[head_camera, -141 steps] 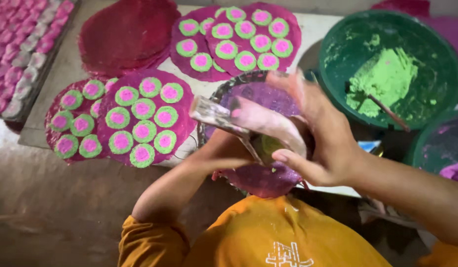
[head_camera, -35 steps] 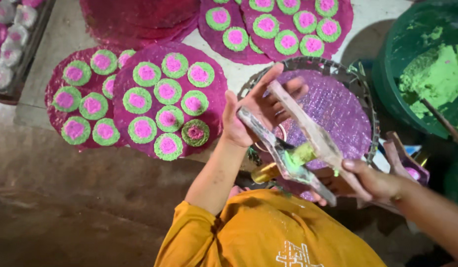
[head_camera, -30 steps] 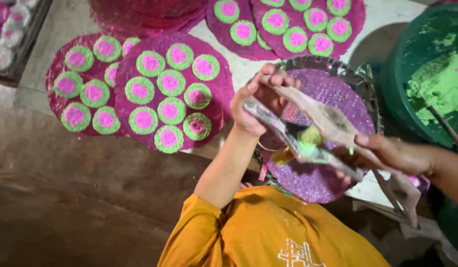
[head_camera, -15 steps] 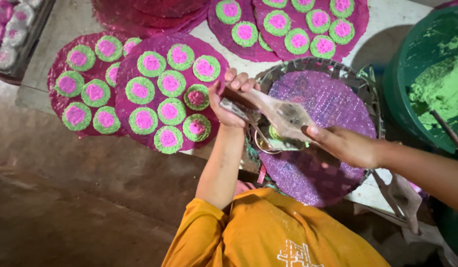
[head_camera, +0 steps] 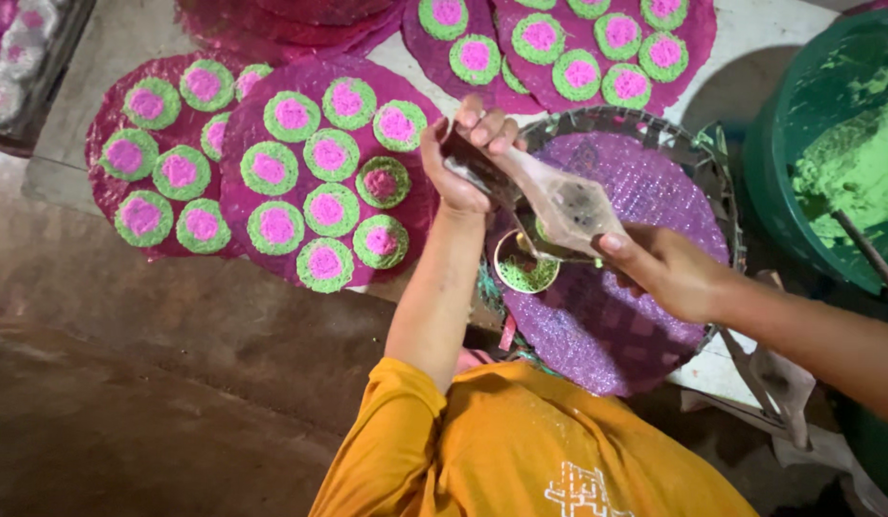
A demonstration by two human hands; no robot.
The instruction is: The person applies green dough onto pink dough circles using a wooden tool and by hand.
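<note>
My left hand (head_camera: 466, 158) grips the far handle of a hand-held press (head_camera: 557, 203), and my right hand (head_camera: 666, 270) grips its near handle. I hold the press over a round purple woven mat (head_camera: 616, 325) that lies in a wire basket (head_camera: 655, 124). Under the press a small ring of green strands (head_camera: 526, 271) rests on the mat's left edge. The press hides part of that ring.
Left of the basket lie magenta mats (head_camera: 243, 206) carrying several green rounds with pink centres (head_camera: 330, 208); more such mats (head_camera: 569, 48) sit farther back. A green basin (head_camera: 798, 105) of green dough stands at the right. A tray of pale cakes (head_camera: 22, 57) is at far left.
The press, held apart with green dough showing a second ago, is now closed and lower over the mat's left edge. A ring of green strands has appeared beneath it.
</note>
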